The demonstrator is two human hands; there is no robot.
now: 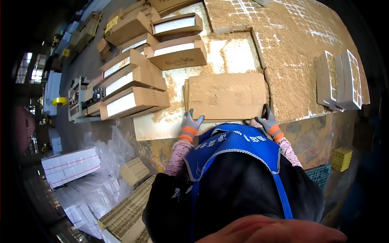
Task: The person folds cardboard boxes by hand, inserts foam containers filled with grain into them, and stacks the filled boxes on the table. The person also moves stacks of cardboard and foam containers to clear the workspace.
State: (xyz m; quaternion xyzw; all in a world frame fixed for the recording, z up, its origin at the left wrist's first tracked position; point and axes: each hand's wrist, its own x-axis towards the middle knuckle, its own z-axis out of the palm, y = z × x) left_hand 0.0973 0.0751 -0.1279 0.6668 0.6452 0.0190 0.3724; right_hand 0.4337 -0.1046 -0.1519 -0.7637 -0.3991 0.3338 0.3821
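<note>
A small stack of flattened cardboard boxes [227,96] lies on the worktable right in front of me, with faint print on the top one. My left hand [190,123], in a grey glove with an orange cuff, grips the near left corner, thumb and fingers apart around the edge. At the near right corner, my right hand [268,122] in a matching glove holds the edge in the same way. The undersides of both grips are hidden. Edges of lower boxes stick out a little on the left of the stack.
Open cartons [178,52] with white contents stand to the left and back. Brown granules cover the raised right surface [296,77], where white grid-faced blocks [340,81] stand. A yellow tape roll [60,101] is at far left. Wrapped white stacks [71,167] sit lower left.
</note>
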